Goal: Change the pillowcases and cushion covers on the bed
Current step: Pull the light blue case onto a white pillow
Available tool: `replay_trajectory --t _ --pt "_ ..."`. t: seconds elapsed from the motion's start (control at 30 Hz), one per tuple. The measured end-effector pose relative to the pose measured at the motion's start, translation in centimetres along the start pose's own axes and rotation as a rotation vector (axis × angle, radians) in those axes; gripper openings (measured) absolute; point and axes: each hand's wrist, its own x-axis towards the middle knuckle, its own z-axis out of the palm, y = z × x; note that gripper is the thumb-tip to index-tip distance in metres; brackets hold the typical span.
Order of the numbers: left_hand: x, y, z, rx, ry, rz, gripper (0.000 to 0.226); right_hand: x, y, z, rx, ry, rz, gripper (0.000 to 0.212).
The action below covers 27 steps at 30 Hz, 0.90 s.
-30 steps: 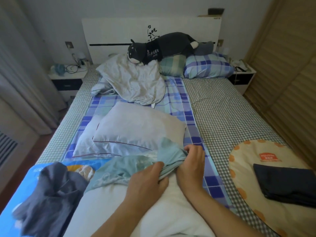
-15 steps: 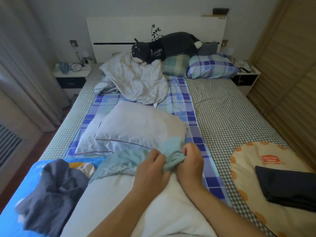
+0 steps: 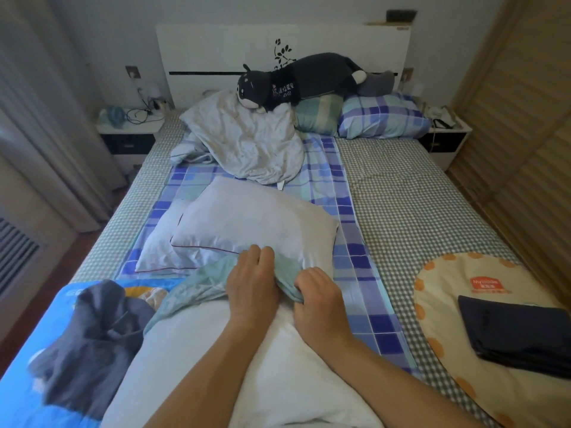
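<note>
A bare white pillow (image 3: 197,350) lies lengthwise at the near end of the bed. A light teal pillowcase (image 3: 197,285) is bunched over its far end. My left hand (image 3: 251,281) lies on top of the teal cloth with fingers extended over it. My right hand (image 3: 319,293) grips the bunched edge of the pillowcase at the pillow's right corner. Beyond them lie two bare white pillows (image 3: 253,220), one stacked on the other. A crumpled pale cover (image 3: 247,140) sits near the headboard.
A dark plush toy (image 3: 302,80) lies over a green checked pillow (image 3: 318,115) and a blue plaid pillow (image 3: 383,117). Dark grey clothing (image 3: 89,335) sits at near left. A cream cushion (image 3: 448,304) carries folded navy cloth (image 3: 519,338). Nightstands flank the bed.
My left hand has slid forward over the teal pillowcase, its fingers now stretched out on top. My right hand keeps its grip at the corner. The view has dipped closer.
</note>
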Motion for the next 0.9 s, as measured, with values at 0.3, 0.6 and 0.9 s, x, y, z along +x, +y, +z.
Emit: replay_trajectory --t 0.3,0.6,0.9 --pt "-2.9 2.6 -1.5 -0.491 0.073 -0.09 0.055 1.1 -0.5 -0.6 0.071 0.1 0.246 0.037" --pt "-1.4 1.0 -1.3 -0.148 0.014 -0.052 0.036 0.5 -0.4 0.0 0.01 0.099 0.048 0.006" --pt "-1.9 1.0 -4.0 -0.524 -0.29 -0.118 0.027 0.5 1.7 -1.2 0.055 -0.032 0.002 0.03"
